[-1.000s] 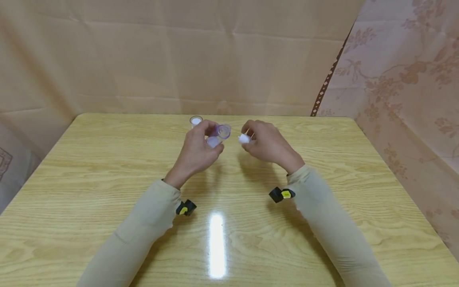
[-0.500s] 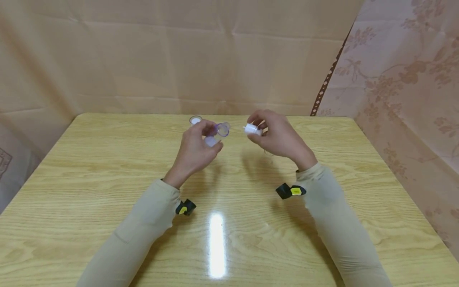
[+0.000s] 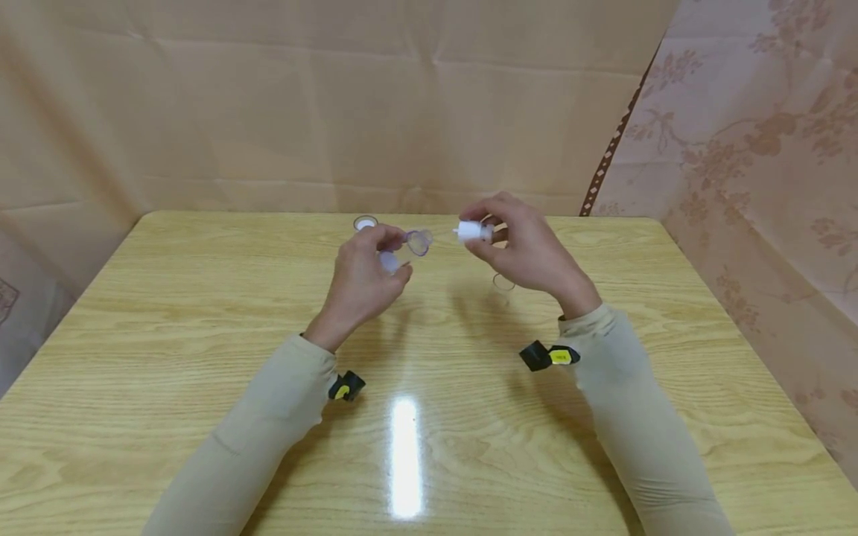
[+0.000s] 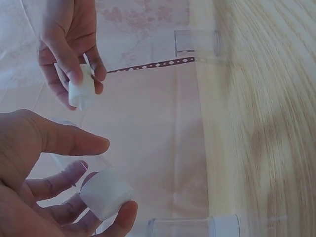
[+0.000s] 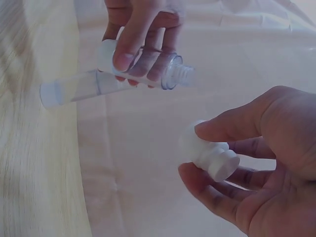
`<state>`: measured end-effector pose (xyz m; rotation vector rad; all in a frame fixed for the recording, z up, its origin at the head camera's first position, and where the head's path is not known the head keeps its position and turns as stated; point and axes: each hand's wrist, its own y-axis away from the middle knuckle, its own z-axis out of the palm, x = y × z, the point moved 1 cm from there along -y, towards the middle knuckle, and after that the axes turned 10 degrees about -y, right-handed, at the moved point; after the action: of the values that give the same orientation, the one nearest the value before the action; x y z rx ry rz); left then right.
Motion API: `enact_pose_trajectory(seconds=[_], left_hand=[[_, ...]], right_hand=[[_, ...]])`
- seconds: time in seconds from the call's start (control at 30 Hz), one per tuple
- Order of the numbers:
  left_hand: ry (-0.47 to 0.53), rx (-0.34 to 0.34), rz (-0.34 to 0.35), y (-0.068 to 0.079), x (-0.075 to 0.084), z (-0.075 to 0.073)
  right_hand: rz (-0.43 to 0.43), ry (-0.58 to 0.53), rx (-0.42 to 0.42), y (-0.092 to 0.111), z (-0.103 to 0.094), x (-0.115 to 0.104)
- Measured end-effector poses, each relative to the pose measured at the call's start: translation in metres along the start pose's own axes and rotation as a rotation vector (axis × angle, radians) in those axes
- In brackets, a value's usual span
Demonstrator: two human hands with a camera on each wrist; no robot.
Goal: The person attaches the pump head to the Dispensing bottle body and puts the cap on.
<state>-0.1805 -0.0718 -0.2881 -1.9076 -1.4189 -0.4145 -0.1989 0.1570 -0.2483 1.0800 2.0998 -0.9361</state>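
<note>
My left hand [image 3: 358,283] grips a clear bottle [image 5: 173,71] with a threaded open neck and a white base [image 4: 106,195]; the neck points right, toward my other hand. Between the thumb and fingers of my right hand [image 3: 532,246] is a white pump top [image 3: 471,231], pinched above the table. Its thin nozzle faces the bottle's neck in the head view, and a gap separates the two. The right wrist view shows its stepped white end [image 5: 224,165].
Behind my left hand a clear tube with a white base [image 5: 74,89] stands on the wood-grain table [image 3: 268,320]. A clear cylindrical cap [image 4: 197,43] stands on the table below my right hand. Beige cloth [image 3: 375,112] hangs along the back edge.
My right hand has moved up and to the right with the pump top, away from the bottle, uncovering the clear cap's rim. My left hand has shifted only slightly.
</note>
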Motion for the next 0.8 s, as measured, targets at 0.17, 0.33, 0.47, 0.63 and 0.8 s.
enact_pose_trajectory(seconds=[0.17, 0.33, 0.47, 0.63, 0.8], left_hand=[[-0.021, 0.007, 0.011, 0.0007, 0.0004, -0.0013], [-0.022, 0.005, 0.01, 0.0008, 0.0004, -0.002], [-0.029, 0.006, 0.022, 0.001, 0.0002, -0.0012], [-0.041, 0.008, 0.035, 0.0019, 0.001, -0.0011], [-0.057, 0.008, 0.042, 0.0022, 0.001, -0.0006]], right_hand=[[-0.023, -0.048, -0.012, 0.0, -0.0018, -0.0001], [-0.035, -0.089, -0.025, -0.0007, -0.0013, 0.0009], [-0.045, -0.114, -0.023, -0.0005, -0.001, 0.0016], [-0.054, -0.147, -0.024, 0.0004, -0.0011, 0.0], [-0.058, -0.172, -0.026, 0.0012, -0.0011, -0.0011]])
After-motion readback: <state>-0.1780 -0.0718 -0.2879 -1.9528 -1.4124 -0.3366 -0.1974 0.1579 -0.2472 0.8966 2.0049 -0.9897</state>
